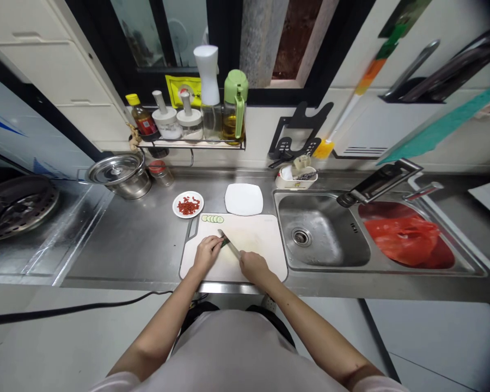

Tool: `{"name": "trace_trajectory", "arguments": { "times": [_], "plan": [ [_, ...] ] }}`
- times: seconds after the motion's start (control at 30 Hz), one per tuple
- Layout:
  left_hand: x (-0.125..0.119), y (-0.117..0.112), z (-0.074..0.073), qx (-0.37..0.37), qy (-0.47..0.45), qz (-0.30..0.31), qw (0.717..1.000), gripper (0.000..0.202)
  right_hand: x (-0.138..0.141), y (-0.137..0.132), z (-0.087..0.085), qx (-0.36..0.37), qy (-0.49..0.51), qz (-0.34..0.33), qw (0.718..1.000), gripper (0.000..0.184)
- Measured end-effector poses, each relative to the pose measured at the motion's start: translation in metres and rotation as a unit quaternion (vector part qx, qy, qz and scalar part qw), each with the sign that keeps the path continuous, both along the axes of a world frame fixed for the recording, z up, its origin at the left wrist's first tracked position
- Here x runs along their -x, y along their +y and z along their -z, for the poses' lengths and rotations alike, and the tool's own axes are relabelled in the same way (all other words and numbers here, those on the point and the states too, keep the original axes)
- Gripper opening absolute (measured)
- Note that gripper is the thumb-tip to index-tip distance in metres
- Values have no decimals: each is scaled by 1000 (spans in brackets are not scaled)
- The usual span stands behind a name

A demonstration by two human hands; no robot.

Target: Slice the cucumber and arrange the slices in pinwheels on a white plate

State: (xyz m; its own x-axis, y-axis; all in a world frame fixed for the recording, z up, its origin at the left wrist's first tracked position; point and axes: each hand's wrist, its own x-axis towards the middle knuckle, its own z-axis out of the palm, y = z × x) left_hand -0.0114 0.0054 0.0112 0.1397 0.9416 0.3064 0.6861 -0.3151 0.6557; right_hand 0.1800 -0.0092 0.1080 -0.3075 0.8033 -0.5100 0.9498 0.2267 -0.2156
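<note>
On the white cutting board [265, 256], my right hand [253, 267] is closed round the handle of a kitchen knife [231, 246]. Its blade slants up and left toward my other hand. My left hand [207, 253] has its fingers bent down against a small dark green piece of cucumber [225, 240], right beside the blade; the fingers hide most of that piece. Several thin cucumber slices [213, 219] lie overlapping in a row near the board's upper left corner. Behind the board are a white plate [244, 199] and a small dish [175, 206] of red berries [188, 206].
To the right, a sink [322, 239] holds nothing in its left basin; a red plastic bag [406, 237] fills the right one, under a faucet [379, 182]. A lidded steel pot [130, 179] and stove burner [18, 207] stand left. Bottles line a wall rack [196, 142].
</note>
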Motion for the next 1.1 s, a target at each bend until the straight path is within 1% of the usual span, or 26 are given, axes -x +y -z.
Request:
{"name": "trace_trajectory", "arguments": {
  "times": [0.3,0.67,0.83,1.1],
  "plan": [
    [0,-1,-1,-2,-3,-2,1000,22,9,5,5,-14,8,-3,1000,27],
    [0,-1,1,-8,-1,-6,1000,22,-7,-12,1,10,-9,4,1000,27],
    [0,0,1,-4,-4,-5,1000,22,-4,-8,2,10,-10,5,1000,27],
    [0,0,2,-3,-4,-6,1000,22,4,-2,10,-3,-7,1,1000,27]
  ]
}}
